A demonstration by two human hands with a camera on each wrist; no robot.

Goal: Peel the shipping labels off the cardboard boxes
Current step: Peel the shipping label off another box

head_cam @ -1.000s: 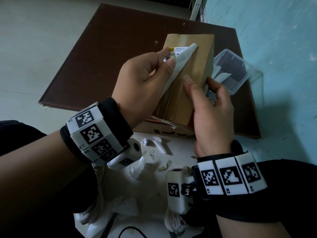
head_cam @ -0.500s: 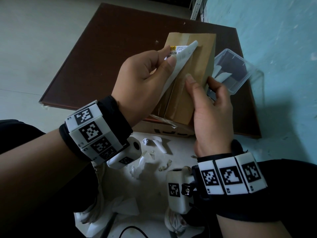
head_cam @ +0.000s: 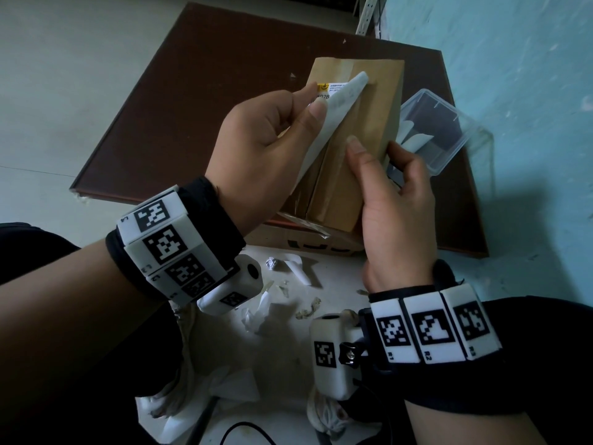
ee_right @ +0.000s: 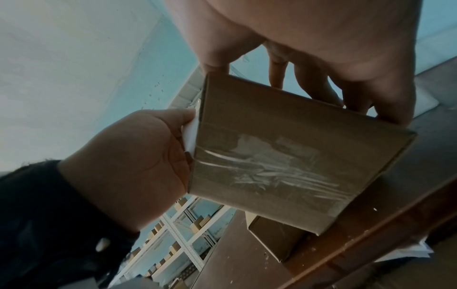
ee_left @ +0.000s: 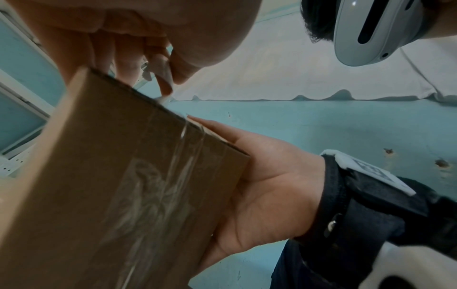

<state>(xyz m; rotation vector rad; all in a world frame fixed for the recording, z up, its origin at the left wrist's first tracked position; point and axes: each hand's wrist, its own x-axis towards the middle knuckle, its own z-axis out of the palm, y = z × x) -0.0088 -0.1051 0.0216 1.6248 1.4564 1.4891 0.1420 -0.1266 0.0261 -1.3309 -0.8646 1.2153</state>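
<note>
A brown taped cardboard box (head_cam: pixel 362 136) is held up above the dark brown board (head_cam: pixel 192 101). My right hand (head_cam: pixel 394 200) grips its right side, thumb lying on the front face and fingers wrapped behind. My left hand (head_cam: pixel 272 149) pinches the white shipping label (head_cam: pixel 333 114) between thumb and forefinger; the label is lifted and folded back along most of its length, its top corner still near the box's upper face. The box's taped underside (ee_right: pixel 284 166) fills the right wrist view, with the label edge (ee_right: pixel 191 135) beside my left hand (ee_right: pixel 138 162). In the left wrist view the box (ee_left: pixel 111 185) rests against my right palm (ee_left: pixel 267 191).
A clear plastic tub (head_cam: pixel 439 130) holding peeled white labels sits on the board at the right, by the turquoise wall (head_cam: pixel 513 75). Another cardboard box (head_cam: pixel 308 244) lies under the held one. Crumpled paper scraps (head_cam: pixel 272 263) litter the white floor near my wrists.
The label's free end has peeled slightly further from the box as my left hand pulls it. The right hand keeps its grip and the box stays almost still.
</note>
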